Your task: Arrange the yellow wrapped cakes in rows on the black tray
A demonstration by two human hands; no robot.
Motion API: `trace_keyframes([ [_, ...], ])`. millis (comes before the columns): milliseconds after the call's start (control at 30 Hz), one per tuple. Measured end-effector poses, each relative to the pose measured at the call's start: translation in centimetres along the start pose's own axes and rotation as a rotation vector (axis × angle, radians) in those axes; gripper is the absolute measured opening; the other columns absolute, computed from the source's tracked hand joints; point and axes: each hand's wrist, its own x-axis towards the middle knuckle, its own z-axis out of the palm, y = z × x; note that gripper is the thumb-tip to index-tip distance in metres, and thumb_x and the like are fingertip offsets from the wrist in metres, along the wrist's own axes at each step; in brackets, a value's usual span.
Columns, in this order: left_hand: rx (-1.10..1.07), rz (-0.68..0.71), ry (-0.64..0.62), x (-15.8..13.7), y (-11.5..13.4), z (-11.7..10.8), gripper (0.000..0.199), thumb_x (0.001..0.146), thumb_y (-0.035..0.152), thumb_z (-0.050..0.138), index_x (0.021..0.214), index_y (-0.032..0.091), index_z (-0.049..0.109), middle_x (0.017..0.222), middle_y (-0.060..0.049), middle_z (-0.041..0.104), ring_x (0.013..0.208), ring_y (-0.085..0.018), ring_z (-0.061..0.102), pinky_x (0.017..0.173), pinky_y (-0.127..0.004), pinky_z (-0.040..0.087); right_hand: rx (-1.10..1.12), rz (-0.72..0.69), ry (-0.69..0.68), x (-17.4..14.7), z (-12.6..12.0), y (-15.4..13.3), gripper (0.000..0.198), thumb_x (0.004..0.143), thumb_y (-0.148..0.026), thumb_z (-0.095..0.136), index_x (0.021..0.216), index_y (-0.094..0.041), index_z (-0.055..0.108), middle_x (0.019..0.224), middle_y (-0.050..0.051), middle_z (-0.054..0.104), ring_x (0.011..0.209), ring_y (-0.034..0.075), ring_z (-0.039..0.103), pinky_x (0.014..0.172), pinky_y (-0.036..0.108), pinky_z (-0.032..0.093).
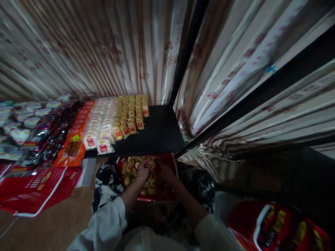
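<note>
Sleeves, pale, come in from the bottom edge, both forearms reaching forward into a red basket (171, 164) that rests on the person's lap, over dark-and-white patterned trousers. Left hand (143, 170) is curled over the small yellow packets (131, 168) piled in the basket, fingers bent down among them; exact pinch cannot be told, too blurred. Right hand (162, 171) sits just beside it, also down in the packets, grip cannot be told.

Bottom right, near the person's right arm, a red bag (277, 225) with yellow-and-white print, lettering unreadable. On the left, a flat red crate (39, 186) lies on the wooden floor.

Just beyond the basket, a black surface (159, 134), its right part bare. Rows of yellow packets with red labels (132, 115) lie on it, next to rows of white packets with red labels (101, 129); label text too small to read. Further left, orange packs (75, 139), then dark glossy packs (52, 130), then pale wrapped items (23, 120).

Behind all, striped curtains (104, 48) with faint reddish pattern, split by a dark vertical post (187, 48).
</note>
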Motion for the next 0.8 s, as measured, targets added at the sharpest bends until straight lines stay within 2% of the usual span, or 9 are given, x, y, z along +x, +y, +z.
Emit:
trace_keyframes([
  [133,0.045,0.079,-0.079,-1.0,1.1,-0.5,0.03,0.066,0.026,0.067,0.094,0.014,0.067,0.062,0.003,0.055,0.054,-0.008,0.047,0.054,-0.02,0.038,0.154,-0.044,0.032,-1.6,-1.2,0.1,0.027,0.081,-0.03,0.055,0.101,-0.016,0.066,0.097,0.009,0.071,0.087,0.021,0.064,0.079,0.03,0.048],
  [233,0.091,0.175,-0.116,-1.9,2.6,-0.6,0.029,0.069,0.028,0.065,0.095,0.015,0.067,0.066,0.001,0.059,0.06,-0.011,0.052,0.059,-0.022,0.042,0.3,-0.097,0.079,-2.5,-2.3,-0.2,0.031,0.077,-0.031,0.058,0.104,-0.018,0.065,0.101,0.008,0.071,0.091,0.022,0.065,0.083,0.033,0.048],
  [400,0.196,0.442,-0.121,-3.0,6.6,-0.4,0.019,0.073,0.024,0.06,0.089,0.019,0.069,0.09,-0.004,0.067,0.087,-0.016,0.06,0.081,-0.03,0.047,0.583,-0.209,0.078,-3.2,-4.3,-1.5,0.032,0.075,-0.035,0.058,0.104,-0.022,0.063,0.102,0.005,0.071,0.094,0.022,0.065,0.086,0.037,0.05],
  [500,0.222,0.519,-0.08,-2.8,8.8,0.1,0.021,0.075,0.023,0.059,0.093,0.019,0.069,0.09,-0.004,0.066,0.083,-0.016,0.061,0.08,-0.03,0.049,0.711,-0.234,0.114,-2.4,-5.3,-2.5,0.029,0.075,-0.038,0.058,0.1,-0.023,0.063,0.096,0.004,0.071,0.088,0.021,0.067,0.083,0.036,0.052],
  [567,0.204,0.552,-0.031,-2.4,9.9,0.6,0.026,0.075,0.022,0.059,0.1,0.018,0.066,0.093,-0.005,0.064,0.083,-0.015,0.061,0.078,-0.029,0.05,0.739,-0.219,0.195,-1.3,-5.7,-2.8,0.028,0.073,-0.037,0.059,0.097,-0.023,0.063,0.092,0.005,0.072,0.083,0.021,0.067,0.079,0.035,0.054],
  [700,0.177,0.609,0.053,-1.9,11.3,1.8,0.036,0.077,0.018,0.054,0.113,0.017,0.058,0.108,-0.01,0.059,0.094,-0.017,0.061,0.077,-0.028,0.052,0.703,-0.193,0.436,1.7,-6.4,-3.0,0.03,0.07,-0.034,0.062,0.098,-0.022,0.063,0.09,0.005,0.071,0.083,0.021,0.066,0.075,0.035,0.055],
  [800,0.221,0.643,0.117,-1.7,11.7,2.4,0.037,0.078,0.015,0.05,0.114,0.016,0.056,0.114,-0.011,0.057,0.099,-0.018,0.059,0.082,-0.032,0.052,0.641,-0.185,0.575,4.2,-6.9,-3.1,0.029,0.07,-0.031,0.063,0.097,-0.022,0.064,0.086,0.004,0.071,0.079,0.02,0.066,0.072,0.034,0.055],
])
